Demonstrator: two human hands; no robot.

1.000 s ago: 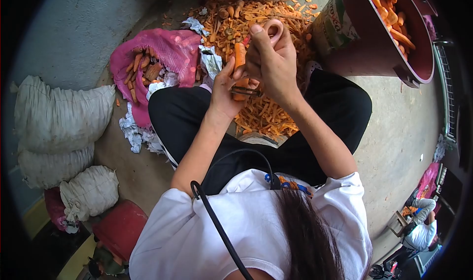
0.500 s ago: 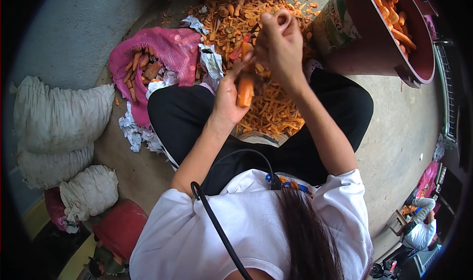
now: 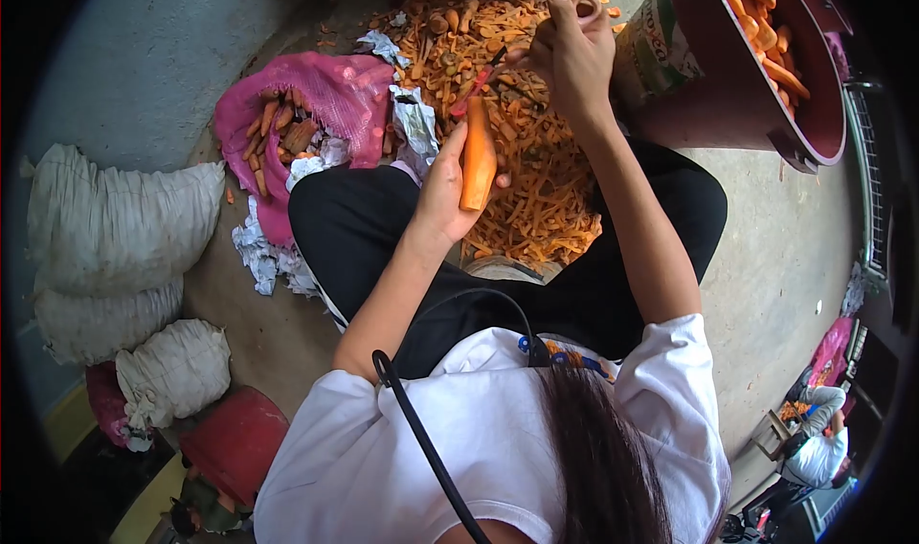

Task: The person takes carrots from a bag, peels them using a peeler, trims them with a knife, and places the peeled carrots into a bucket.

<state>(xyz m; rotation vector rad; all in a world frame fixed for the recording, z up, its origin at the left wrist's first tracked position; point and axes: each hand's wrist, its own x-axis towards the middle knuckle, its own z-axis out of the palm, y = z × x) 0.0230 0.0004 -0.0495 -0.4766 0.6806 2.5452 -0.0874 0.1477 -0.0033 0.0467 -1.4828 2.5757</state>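
My left hand is closed around the lower part of a peeled carrot, which points up and away from me with its smooth orange side showing. To the right and farther out, my right hand is closed, apart from the carrot; a tan ring-shaped form shows at its top, and what the fingers grip is not clear. Beneath both hands spreads a heap of carrot peelings. A thin red-and-black object shows against the heap just beyond the carrot's tip.
At left, a pink mesh sack holds unpeeled carrots, with crumpled paper beside it. A large maroon bucket of peeled carrots stands at right. White sacks and a red tub lie at left. Another person sits far right.
My right hand has moved up and to the right, away from the carrot. The carrot stays in my left hand, now more fully visible.
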